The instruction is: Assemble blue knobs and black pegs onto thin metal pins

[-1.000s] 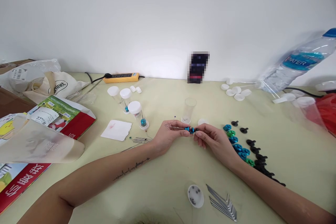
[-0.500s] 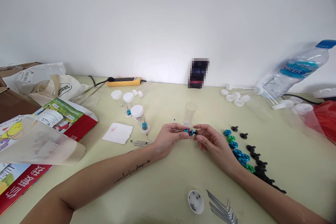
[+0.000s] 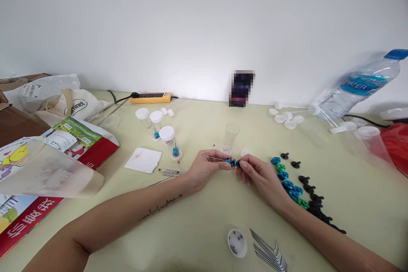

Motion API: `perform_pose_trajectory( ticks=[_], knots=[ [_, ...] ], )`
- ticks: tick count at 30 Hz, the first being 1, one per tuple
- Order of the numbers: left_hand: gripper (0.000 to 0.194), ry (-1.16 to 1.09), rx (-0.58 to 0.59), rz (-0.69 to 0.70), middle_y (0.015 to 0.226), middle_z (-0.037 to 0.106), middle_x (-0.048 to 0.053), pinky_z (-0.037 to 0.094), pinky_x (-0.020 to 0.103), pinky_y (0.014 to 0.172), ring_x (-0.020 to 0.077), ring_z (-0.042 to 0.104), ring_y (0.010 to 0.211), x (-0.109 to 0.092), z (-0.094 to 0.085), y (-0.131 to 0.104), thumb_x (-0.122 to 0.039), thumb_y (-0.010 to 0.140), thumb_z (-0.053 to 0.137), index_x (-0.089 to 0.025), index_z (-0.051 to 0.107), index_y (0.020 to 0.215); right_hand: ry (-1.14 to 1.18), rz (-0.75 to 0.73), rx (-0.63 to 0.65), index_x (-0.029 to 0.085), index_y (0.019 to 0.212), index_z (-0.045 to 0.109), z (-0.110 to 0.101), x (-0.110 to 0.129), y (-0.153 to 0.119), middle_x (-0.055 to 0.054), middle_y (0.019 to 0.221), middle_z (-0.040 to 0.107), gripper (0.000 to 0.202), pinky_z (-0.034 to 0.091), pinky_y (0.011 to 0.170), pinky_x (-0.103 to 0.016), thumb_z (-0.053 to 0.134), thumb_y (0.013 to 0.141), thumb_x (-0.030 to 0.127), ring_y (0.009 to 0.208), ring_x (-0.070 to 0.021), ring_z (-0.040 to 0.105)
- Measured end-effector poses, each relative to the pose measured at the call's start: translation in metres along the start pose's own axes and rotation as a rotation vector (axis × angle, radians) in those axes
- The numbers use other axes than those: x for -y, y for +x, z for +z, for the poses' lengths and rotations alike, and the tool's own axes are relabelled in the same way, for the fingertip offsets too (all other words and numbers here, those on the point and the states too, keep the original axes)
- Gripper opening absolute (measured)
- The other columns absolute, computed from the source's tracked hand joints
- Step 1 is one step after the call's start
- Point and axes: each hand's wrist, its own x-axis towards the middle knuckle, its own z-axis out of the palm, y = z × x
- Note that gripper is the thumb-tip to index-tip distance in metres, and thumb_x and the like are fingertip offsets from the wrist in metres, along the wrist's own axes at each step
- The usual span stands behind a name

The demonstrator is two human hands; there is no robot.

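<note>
My left hand [image 3: 204,171] is closed, pinching a small blue metal fitting [image 3: 228,161] with thin metal wires [image 3: 213,158] running back over the fingers. From the right, my right hand [image 3: 259,174] grips the black stemmed disc [image 3: 239,163] at the fitting's end; fingers partly cover it. Just behind the hands stands a clear open tube [image 3: 230,136], with a white cap [image 3: 246,152] beside it. To the right of my right hand lie blue and green metal fittings [image 3: 287,185] and several loose black stemmed discs [image 3: 309,189].
Capped clear tubes [image 3: 167,140] stand at left behind a torn paper piece [image 3: 143,160]. In front are a white cap of tiny screws [image 3: 237,243] and several hex keys [image 3: 269,251]. A water bottle [image 3: 360,85] leans at right; a frosted cup [image 3: 63,170] lies left.
My right hand's fingers have closed in on the black disc, covering more of it. A white cap behind that hand now shows. My left hand keeps its hold.
</note>
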Motion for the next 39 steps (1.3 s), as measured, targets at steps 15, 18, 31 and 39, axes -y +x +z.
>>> perform_pose_trajectory(
  ticks=[15,18,31,39],
  knots=[
    [0.027,0.015,-0.028,-0.003,0.083,0.072,0.006,0.045,0.037,0.089,0.0178,0.065,0.082,-0.0005,0.0008,-0.0003,-0.022,0.058,0.083,-0.015,0.073,0.082,-0.067,-0.005,0.005,0.021,0.088,0.053,0.0018,-0.0011,-0.0003,0.001,0.067,0.055,0.029,0.038,0.053,-0.025,0.048,0.092,0.049,0.058,-0.0125,0.047],
    [0.026,0.018,-0.009,-0.003,0.084,0.072,0.006,0.046,0.038,0.089,0.018,0.065,0.083,-0.0011,0.0006,-0.0006,-0.022,0.058,0.083,-0.014,0.073,0.081,-0.089,0.011,0.018,0.02,0.079,0.053,0.0019,0.0017,-0.0001,0.0,0.068,0.055,0.036,0.037,0.053,-0.025,0.043,0.093,0.052,0.058,-0.0123,0.046],
    [0.025,0.021,0.005,-0.014,0.082,0.071,0.005,0.045,0.036,0.088,0.0169,0.064,0.082,-0.0022,0.0002,-0.0011,-0.022,0.06,0.082,-0.015,0.073,0.082,-0.075,0.017,0.004,0.02,0.085,0.053,0.0013,-0.0008,-0.0003,0.004,0.055,0.047,0.03,0.032,0.047,-0.025,0.05,0.09,0.05,0.052,-0.0117,0.043],
    [0.023,0.008,0.041,-0.015,0.084,0.071,0.005,0.047,0.036,0.089,0.0168,0.065,0.083,-0.0033,0.0008,-0.0019,-0.022,0.062,0.081,-0.014,0.073,0.082,-0.081,0.017,0.023,0.019,0.071,0.052,0.0015,0.0038,-0.0015,0.0,0.063,0.053,0.041,0.033,0.05,-0.025,0.041,0.093,0.052,0.054,-0.0112,0.044]
  ],
)
